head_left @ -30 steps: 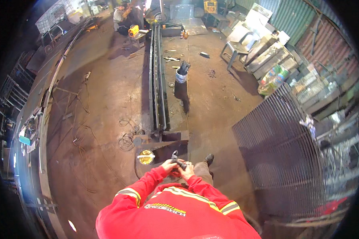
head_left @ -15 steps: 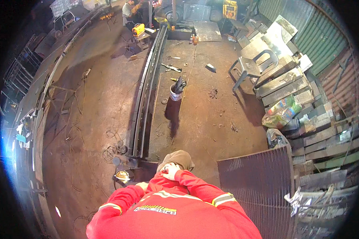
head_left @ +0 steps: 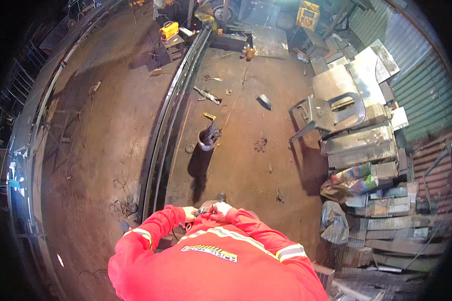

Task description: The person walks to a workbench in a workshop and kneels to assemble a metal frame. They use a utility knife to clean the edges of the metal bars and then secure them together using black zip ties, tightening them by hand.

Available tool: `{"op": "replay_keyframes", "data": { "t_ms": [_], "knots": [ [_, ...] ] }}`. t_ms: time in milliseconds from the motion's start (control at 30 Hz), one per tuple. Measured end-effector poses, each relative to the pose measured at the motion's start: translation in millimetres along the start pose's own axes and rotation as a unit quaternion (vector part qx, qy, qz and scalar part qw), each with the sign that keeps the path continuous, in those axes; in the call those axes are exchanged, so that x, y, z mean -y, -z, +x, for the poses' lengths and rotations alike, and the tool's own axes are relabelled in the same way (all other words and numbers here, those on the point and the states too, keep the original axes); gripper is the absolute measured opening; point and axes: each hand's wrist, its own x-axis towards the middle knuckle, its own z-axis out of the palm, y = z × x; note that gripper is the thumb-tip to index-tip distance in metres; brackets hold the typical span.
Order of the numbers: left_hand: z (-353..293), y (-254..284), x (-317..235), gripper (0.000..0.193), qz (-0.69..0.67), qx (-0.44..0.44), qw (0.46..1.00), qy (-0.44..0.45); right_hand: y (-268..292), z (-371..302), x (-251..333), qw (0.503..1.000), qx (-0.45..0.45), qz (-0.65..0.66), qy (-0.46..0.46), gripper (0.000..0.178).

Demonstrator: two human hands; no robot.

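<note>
Both my hands are close together in front of my red jacket [head_left: 206,266], near its upper edge. My left hand [head_left: 190,213] is closed beside a small dark, partly shiny object [head_left: 199,212], too small to name. Just right of it, my right hand [head_left: 219,210] has its fingers curled inward against the red cloth; the fingertips are hidden. Brown cloth [head_left: 206,204] shows just beyond the hands. On the floor farther ahead stands a pale bucket [head_left: 204,142] with dark stuff [head_left: 212,133] sticking out of it.
Long dark metal beams [head_left: 160,135] run along the floor at left. A grey plastic chair [head_left: 326,115] stands at right by stacked boards [head_left: 361,145] and sacks [head_left: 334,223]. A glove [head_left: 260,145] and a yellow-handled tool [head_left: 209,116] lie ahead. A yellow machine [head_left: 169,30] sits far back.
My left hand has come up and right, close to my right hand. My view has shifted: the bucket and beams appear farther left, and the ribbed dark panel at lower right is mostly out of sight.
</note>
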Motion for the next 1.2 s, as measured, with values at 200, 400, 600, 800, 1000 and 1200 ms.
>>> {"op": "replay_keyframes", "data": {
  "t_ms": [200,400,600,800,1000,1200],
  "knots": [
    [66,85,-126,0.021,0.270,0.015,0.962,0.044,144,49,-21,0.981,0.105,0.005,0.162,0.026],
    [191,212,-195,0.023,0.013,0.013,0.993,-0.116,298,94,-93,0.954,0.131,0.014,0.270,0.019],
    [277,250,-286,0.021,-0.370,-0.211,0.863,-0.273,444,127,-146,0.937,0.213,0.138,0.238,0.014],
    [262,322,-379,0.025,-0.067,-0.337,0.907,-0.242,582,140,-141,0.935,0.235,0.071,0.255,0.026],
    [334,435,-394,0.047,0.242,-0.221,0.944,-0.048,683,247,-177,0.939,0.271,0.036,0.208,0.027],
    [364,559,-432,0.044,0.207,-0.271,0.940,-0.012,802,312,-153,0.952,0.247,0.078,0.162,0.026]
  ]
}}
